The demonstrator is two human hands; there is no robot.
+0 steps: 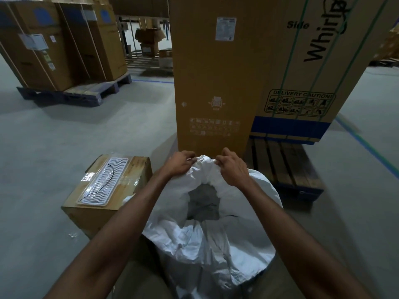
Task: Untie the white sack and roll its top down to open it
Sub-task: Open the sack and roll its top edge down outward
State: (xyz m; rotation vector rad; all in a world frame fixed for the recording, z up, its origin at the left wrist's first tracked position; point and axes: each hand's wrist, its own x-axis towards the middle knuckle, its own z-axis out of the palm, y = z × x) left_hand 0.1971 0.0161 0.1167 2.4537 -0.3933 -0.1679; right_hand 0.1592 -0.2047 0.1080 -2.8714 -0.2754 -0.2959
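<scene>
Sack mouth gapes; left hand and right hand pinch its far rim, which could slip and unroll.

Both bare arms reach forward and come close together at the far rim of the white sack. The left hand is palm down, its fingers curled to pinch the rim. The right hand is just beside it, its fingers curled on the same rim.
</scene>
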